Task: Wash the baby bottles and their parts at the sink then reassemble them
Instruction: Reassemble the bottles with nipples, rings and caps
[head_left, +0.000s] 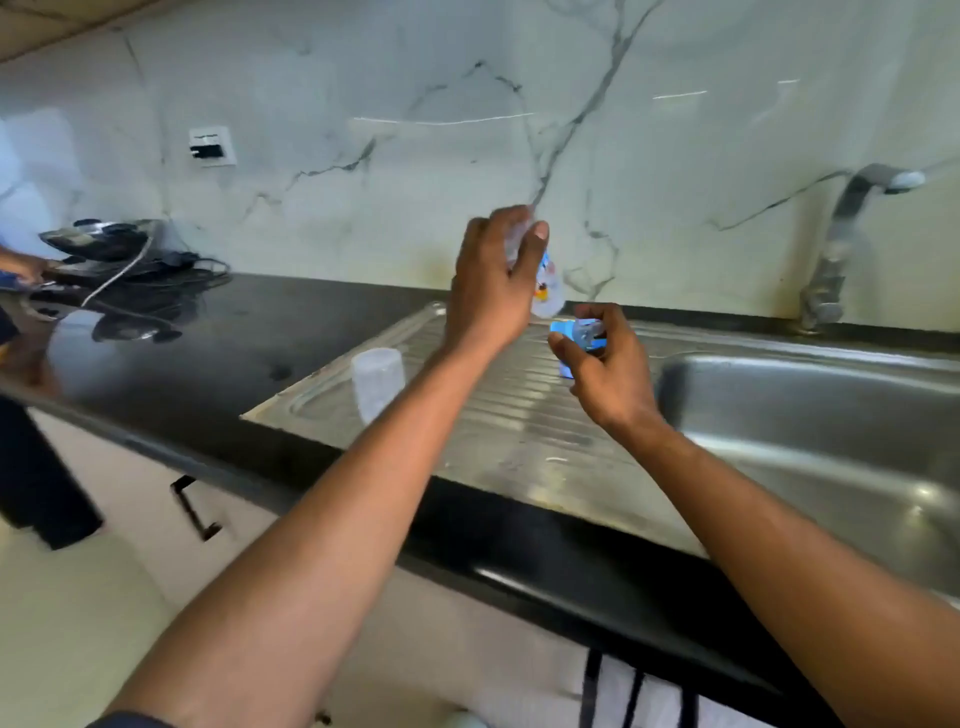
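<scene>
The left hand (493, 280) grasps the clear baby bottle (545, 291), raised above the drainboard (519, 431), its long axis tilted and one end pointing down toward the right hand (602, 364). The right hand, just below and beside it, pinches the blue collar (569, 338) with its teat. The bottle appears empty. A clear cap (378, 382) stands left of the left forearm. Joining collar to bottle seems next.

Both arms outstretched, left hand (493, 280) raised, fingers (535, 244) curled.
</scene>
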